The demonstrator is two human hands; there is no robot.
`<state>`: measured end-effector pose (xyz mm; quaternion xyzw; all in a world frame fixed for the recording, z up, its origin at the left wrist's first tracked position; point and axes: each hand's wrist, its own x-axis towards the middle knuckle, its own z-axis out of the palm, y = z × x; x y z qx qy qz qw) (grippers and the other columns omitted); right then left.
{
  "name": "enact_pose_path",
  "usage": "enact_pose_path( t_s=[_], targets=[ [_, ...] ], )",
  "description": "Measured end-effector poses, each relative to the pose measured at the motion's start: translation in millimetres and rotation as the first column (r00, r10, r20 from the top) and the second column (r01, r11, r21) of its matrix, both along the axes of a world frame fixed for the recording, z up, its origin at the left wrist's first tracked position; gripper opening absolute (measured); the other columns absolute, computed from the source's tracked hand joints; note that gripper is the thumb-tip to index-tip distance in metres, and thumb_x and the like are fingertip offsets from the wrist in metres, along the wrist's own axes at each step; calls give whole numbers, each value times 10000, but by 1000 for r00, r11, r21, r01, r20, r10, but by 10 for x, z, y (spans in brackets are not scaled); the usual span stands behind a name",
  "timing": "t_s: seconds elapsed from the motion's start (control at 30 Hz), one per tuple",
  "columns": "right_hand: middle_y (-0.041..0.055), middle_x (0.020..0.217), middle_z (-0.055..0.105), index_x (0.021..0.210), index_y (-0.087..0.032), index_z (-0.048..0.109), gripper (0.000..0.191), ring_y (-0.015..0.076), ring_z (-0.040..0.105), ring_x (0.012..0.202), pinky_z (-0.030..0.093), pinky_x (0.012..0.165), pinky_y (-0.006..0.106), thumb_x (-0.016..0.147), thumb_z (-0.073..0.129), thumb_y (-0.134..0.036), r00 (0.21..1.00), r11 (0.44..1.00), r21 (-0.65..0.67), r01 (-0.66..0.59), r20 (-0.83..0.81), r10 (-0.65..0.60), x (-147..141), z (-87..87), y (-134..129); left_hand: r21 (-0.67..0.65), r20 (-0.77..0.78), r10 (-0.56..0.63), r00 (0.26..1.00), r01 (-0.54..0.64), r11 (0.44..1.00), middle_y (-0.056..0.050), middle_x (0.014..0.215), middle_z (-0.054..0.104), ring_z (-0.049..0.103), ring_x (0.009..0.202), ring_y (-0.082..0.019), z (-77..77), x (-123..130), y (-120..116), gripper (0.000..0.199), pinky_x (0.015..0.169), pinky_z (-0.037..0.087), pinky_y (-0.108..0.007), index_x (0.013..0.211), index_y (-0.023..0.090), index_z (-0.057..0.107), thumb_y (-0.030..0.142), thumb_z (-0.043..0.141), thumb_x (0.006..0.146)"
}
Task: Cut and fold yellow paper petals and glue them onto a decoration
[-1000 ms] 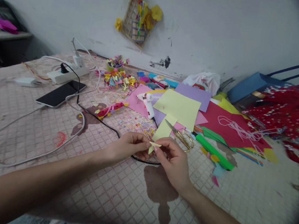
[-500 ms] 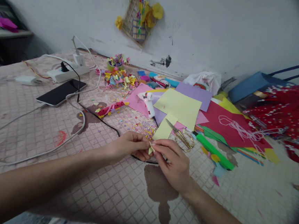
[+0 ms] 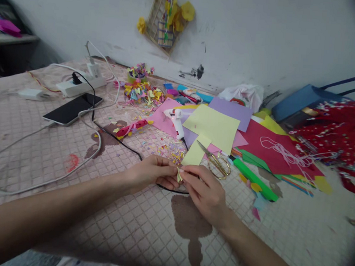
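Between the fingertips of both hands is a small folded piece of pale yellow paper (image 3: 179, 175). My left hand (image 3: 155, 173) pinches it from the left, and my right hand (image 3: 205, 190) pinches it from the right. Just beyond the fingers lies a pale yellow strip (image 3: 196, 150), with gold-handled scissors (image 3: 219, 165) overlapping its right edge. A white glue gun (image 3: 176, 122) rests on pink and purple sheets, beside a larger pale yellow sheet (image 3: 212, 125).
A phone (image 3: 73, 109), a power strip (image 3: 80, 85) and looping cables occupy the left. Paper scraps (image 3: 143, 93) are heaped at the back. A green stick-like object (image 3: 255, 180), red paper (image 3: 271, 147) and white string (image 3: 293, 156) lie to the right.
The small paper piece has tilted slightly between the fingertips, and the right fingers have shifted a little. Both hands keep their pinch.
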<state>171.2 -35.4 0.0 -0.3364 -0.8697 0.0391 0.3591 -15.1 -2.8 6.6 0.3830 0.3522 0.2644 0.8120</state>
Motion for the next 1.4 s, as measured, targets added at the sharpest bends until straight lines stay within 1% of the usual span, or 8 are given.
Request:
enact_pose_path(
  t_s=[0.43, 0.67, 0.9, 1.07, 1.17, 1.27, 1.33, 1.4],
  targets=[
    [98, 999, 615, 1056, -191, 608, 272, 201, 571, 929, 512, 792, 354, 870, 432, -99, 995, 1000, 23, 21, 99, -23, 15, 48, 18, -50, 53, 11, 999, -9, 999, -72, 710, 703, 652, 638, -118, -39, -9, 20, 168, 664, 509, -234, 774, 80, 652, 242, 669, 733],
    [115, 1016, 602, 1064, -164, 595, 262, 206, 551, 964, 502, 831, 367, 875, 428, -90, 990, 1000, 22, 10, 143, -13, 12, 59, 26, -55, 69, 25, 997, -22, 998, -72, 702, 706, 658, 640, -118, -51, -14, 29, 143, 668, 511, -226, 766, 82, 653, 224, 656, 748],
    [117, 1053, 595, 1075, -151, 594, 296, 220, 531, 1002, 493, 857, 398, 840, 441, -56, 988, 999, 34, 35, 148, -40, 37, 50, 58, -115, 144, 63, 988, -46, 992, -108, 807, 713, 669, 747, -141, -14, -10, 26, 139, 778, 492, -249, 846, 66, 656, 180, 613, 780],
    [103, 1043, 618, 1041, -160, 616, 259, 221, 526, 1009, 485, 873, 405, 828, 500, -70, 991, 996, 84, 21, 131, -32, 46, 60, 79, -143, 210, 70, 975, -40, 989, -121, 875, 709, 666, 802, -153, 12, -11, 33, 130, 872, 464, -289, 826, 60, 658, 128, 548, 811],
    [100, 1009, 634, 1038, -159, 619, 247, 221, 538, 980, 491, 851, 395, 814, 545, -85, 994, 991, 128, 28, 100, -41, 39, 48, 87, -142, 254, 49, 966, -12, 990, -130, 912, 702, 654, 862, -168, 16, -11, 34, 153, 943, 422, -324, 843, 56, 661, 143, 537, 821],
    [92, 973, 642, 1011, -166, 627, 243, 213, 549, 943, 485, 837, 389, 795, 571, -69, 998, 990, 130, 54, 22, -57, 27, 39, 77, -106, 267, 13, 964, 16, 994, -123, 958, 691, 646, 881, -160, 16, -14, 28, 149, 964, 399, -324, 872, 69, 661, 156, 555, 813],
    [81, 957, 641, 984, -180, 636, 240, 203, 559, 921, 479, 828, 380, 787, 576, -56, 995, 995, 79, 66, -76, -60, 15, 47, 58, -40, 256, -32, 966, 43, 998, -113, 968, 686, 637, 904, -158, 14, -17, 23, 157, 960, 397, -319, 898, 81, 658, 175, 574, 805],
    [69, 932, 638, 942, -188, 645, 215, 186, 573, 894, 474, 814, 357, 791, 569, -56, 975, 996, -36, 82, -205, -88, 2, 69, 32, 87, 173, -74, 982, 59, 994, -98, 947, 685, 629, 909, -159, 10, -19, 18, 175, 919, 418, -309, 921, 93, 653, 190, 604, 784]
  ],
)
